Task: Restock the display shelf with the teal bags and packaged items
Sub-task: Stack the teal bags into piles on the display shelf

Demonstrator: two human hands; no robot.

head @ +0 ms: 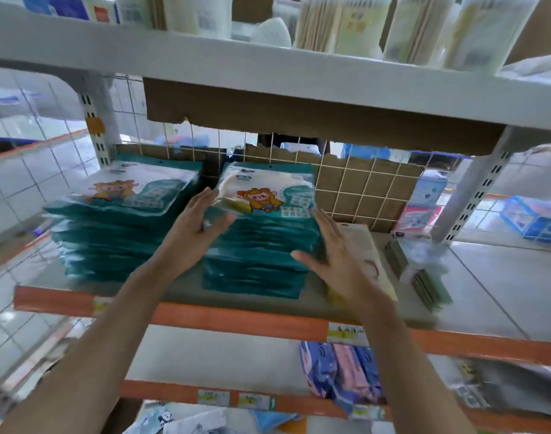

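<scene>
Two stacks of teal bags with a cartoon print sit on the middle shelf (186,296). The left stack (120,220) stands apart from my hands. The right stack (261,245) is between my hands. With straight fingers my left hand (199,223) presses its left side near the top. My right hand (337,249) lies flat against its right side, fingers straight. Neither hand grips a bag.
A beige packet (366,255) lies just right of my right hand, with flat green packs (421,277) beyond it. A wire grid with cardboard (362,189) backs the shelf. White packages (346,23) fill the shelf above; blue and pink packs (343,371) lie below.
</scene>
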